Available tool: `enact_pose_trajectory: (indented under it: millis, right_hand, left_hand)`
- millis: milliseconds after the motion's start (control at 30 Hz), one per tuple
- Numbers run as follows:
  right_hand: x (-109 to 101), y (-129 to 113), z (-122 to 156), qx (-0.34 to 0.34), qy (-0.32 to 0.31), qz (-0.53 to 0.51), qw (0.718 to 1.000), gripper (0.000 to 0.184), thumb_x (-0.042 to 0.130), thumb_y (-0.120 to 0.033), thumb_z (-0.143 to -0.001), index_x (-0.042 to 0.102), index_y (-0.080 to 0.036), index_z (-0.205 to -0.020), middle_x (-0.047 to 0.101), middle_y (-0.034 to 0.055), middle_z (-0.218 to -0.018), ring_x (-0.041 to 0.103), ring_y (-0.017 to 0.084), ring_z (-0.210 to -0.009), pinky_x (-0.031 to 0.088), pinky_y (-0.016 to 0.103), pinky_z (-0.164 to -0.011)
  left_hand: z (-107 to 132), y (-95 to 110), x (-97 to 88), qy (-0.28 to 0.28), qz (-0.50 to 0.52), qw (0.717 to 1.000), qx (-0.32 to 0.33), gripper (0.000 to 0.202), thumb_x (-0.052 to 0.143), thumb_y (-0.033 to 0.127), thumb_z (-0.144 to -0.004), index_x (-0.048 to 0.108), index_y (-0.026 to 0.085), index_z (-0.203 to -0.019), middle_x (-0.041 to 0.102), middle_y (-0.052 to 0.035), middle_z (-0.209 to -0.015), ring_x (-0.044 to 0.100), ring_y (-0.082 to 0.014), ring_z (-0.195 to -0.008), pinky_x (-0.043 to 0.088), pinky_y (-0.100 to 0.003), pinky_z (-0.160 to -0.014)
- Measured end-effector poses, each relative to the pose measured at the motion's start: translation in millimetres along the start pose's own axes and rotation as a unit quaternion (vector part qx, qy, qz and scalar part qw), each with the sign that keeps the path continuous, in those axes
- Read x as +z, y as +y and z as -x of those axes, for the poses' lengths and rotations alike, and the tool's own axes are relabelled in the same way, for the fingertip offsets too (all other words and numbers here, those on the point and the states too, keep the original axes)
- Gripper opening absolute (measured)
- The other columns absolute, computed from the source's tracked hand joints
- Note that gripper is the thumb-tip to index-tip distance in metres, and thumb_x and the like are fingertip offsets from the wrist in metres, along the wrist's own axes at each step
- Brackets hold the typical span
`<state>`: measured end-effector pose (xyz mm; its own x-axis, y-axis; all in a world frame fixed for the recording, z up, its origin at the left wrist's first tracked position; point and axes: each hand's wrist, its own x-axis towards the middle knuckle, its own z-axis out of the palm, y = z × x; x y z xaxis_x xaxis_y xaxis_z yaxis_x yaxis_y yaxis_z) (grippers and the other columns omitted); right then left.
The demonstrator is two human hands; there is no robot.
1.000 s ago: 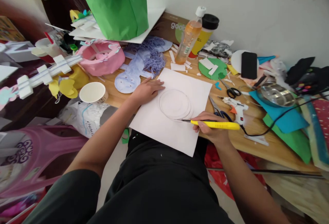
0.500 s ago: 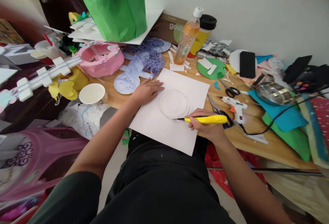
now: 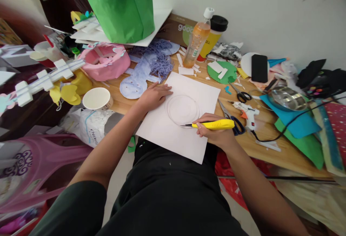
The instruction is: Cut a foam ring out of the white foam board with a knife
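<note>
A white foam sheet (image 3: pixel 162 127) lies on the wooden table's near edge, with a circle outline (image 3: pixel 183 109) marked in its middle. My left hand (image 3: pixel 154 96) rests flat on the sheet's left edge, fingers stretched out. My right hand (image 3: pixel 216 133) is closed round a yellow corded cutting tool (image 3: pixel 216 124), whose thin metal tip touches the lower edge of the circle. The tool's black cord runs off to the right.
An orange drink bottle (image 3: pixel 196 41), scissors (image 3: pixel 243 94), a white glue gun (image 3: pixel 247 112), a black phone (image 3: pixel 259 68) and a steel bowl (image 3: pixel 286 99) crowd the table behind. A green paper bag (image 3: pixel 124 12), pink basket (image 3: pixel 106 61) and paper cup (image 3: pixel 96 98) stand at left.
My right hand has slid the yellow tool leftward along the circle's lower edge. My left hand has stayed put on the sheet.
</note>
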<state>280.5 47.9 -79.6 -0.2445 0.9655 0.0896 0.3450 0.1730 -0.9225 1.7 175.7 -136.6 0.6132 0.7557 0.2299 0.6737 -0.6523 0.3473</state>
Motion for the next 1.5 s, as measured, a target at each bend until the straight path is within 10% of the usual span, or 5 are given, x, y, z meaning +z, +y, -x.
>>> enact_pose_trajectory:
  millis: [433,633,867,1067,1500]
  right_hand:
    - [8,1,-2,-0.102,-0.001,0.053,0.993,0.002,0.073,-0.02,-0.078,0.075,-0.02,-0.076,0.071,0.0033,-0.073,0.064,0.014,-0.062,0.052,0.027,-0.058]
    - [-3,14,-8,-0.006,-0.041,-0.026,0.999,0.014,0.075,-0.033,-0.082,0.076,-0.019,-0.081,0.069,0.0026,-0.074,0.063,0.012,-0.054,0.049,0.023,-0.046]
    - [-23,-6,0,-0.1,0.075,-0.038,0.991,0.014,0.068,-0.028,-0.09,0.079,-0.021,-0.084,0.068,0.0009,-0.065,0.06,0.011,-0.047,0.051,0.023,-0.042]
    - [-4,2,-5,-0.058,-0.006,-0.02,0.998,0.009,0.074,-0.026,-0.083,0.077,-0.018,-0.08,0.071,0.0046,-0.074,0.065,0.013,-0.054,0.053,0.024,-0.046]
    - [12,1,-5,0.009,0.028,-0.041,0.999,0.015,0.075,-0.031,-0.08,0.074,-0.018,-0.074,0.067,0.0019,-0.069,0.06,0.011,-0.047,0.05,0.023,-0.041]
  left_hand:
    - [0,1,-0.5,0.004,0.006,1.0,0.002,0.049,0.044,0.014,-0.092,0.067,0.026,-0.133,0.059,-0.0042,-0.147,0.05,-0.0228,-0.141,0.024,-0.052,-0.124]
    - [-1,3,-3.5,0.002,-0.004,1.0,-0.001,0.047,0.043,0.014,-0.092,0.068,0.022,-0.131,0.06,-0.0058,-0.146,0.051,-0.0224,-0.141,0.025,-0.052,-0.123]
    - [-2,0,-1.6,0.0,0.0,1.0,-0.002,0.047,0.045,0.013,-0.091,0.068,0.025,-0.131,0.059,-0.0029,-0.147,0.05,-0.0207,-0.141,0.024,-0.05,-0.124]
    - [0,-1,0.3,0.004,-0.005,1.0,0.002,0.047,0.045,0.014,-0.092,0.067,0.025,-0.132,0.059,-0.0032,-0.147,0.05,-0.021,-0.141,0.024,-0.051,-0.124]
    - [0,-2,1.7,0.0,-0.01,1.0,0.007,0.05,0.043,0.011,-0.091,0.066,0.025,-0.134,0.058,-0.0035,-0.148,0.049,-0.0209,-0.142,0.024,-0.052,-0.124]
